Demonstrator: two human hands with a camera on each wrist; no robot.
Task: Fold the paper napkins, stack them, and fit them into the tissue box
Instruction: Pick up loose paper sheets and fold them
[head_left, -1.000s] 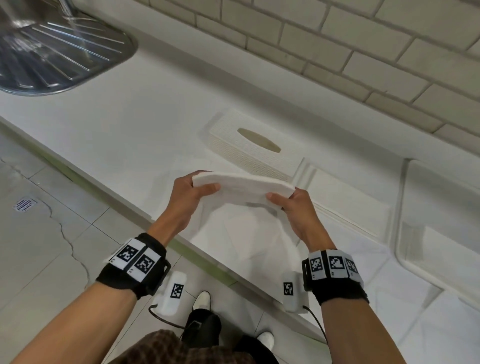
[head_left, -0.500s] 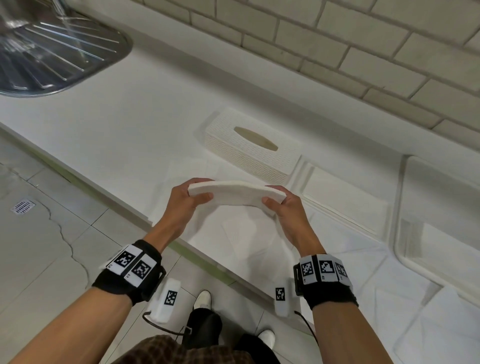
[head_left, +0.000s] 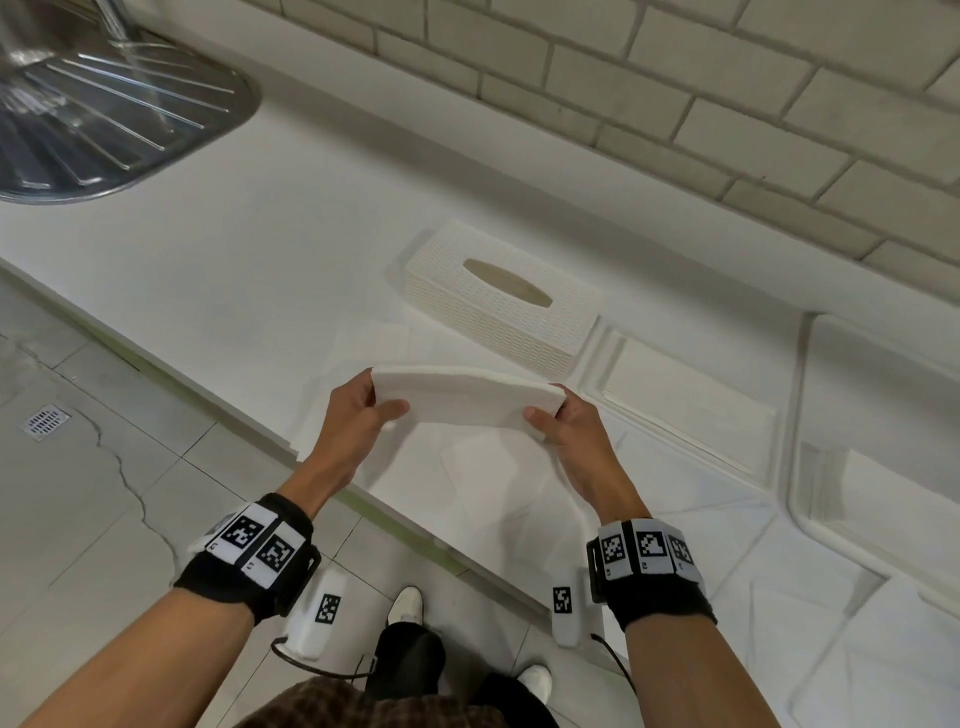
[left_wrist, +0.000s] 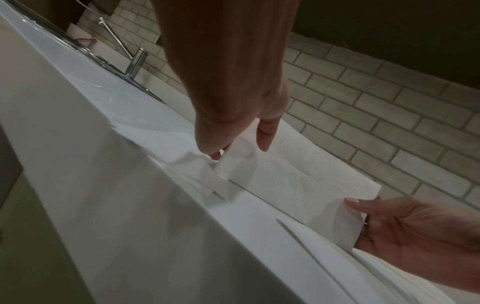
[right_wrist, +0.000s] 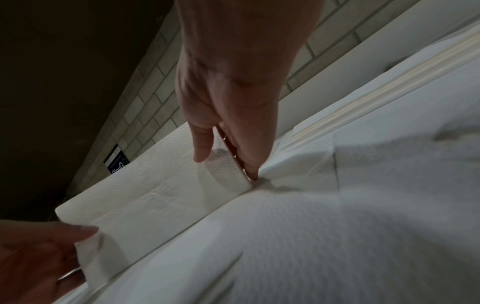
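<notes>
A stack of folded white napkins (head_left: 467, 397) stands on its long edge on the counter, held between both hands. My left hand (head_left: 363, 421) pinches its left end, thumb in front, and my right hand (head_left: 558, 423) pinches the right end. In the left wrist view the stack (left_wrist: 293, 174) rests on loose napkins with my left hand (left_wrist: 233, 142) at its near end. In the right wrist view my right hand (right_wrist: 223, 152) grips the stack (right_wrist: 155, 197). The white woven tissue box (head_left: 498, 306) with an oval slot stands just behind.
Unfolded napkins (head_left: 493, 483) lie spread under the stack. A flat white lid or tray (head_left: 680, 405) lies right of the box, a larger tray (head_left: 878, 431) further right. A steel sink drainer (head_left: 104, 104) is far left, a brick wall (head_left: 675, 104) behind. The counter edge (head_left: 208, 384) runs diagonally.
The stack has been lowered and turned from a flat, raised hold to standing on its edge on the counter. Both hands kept their grip on its ends.
</notes>
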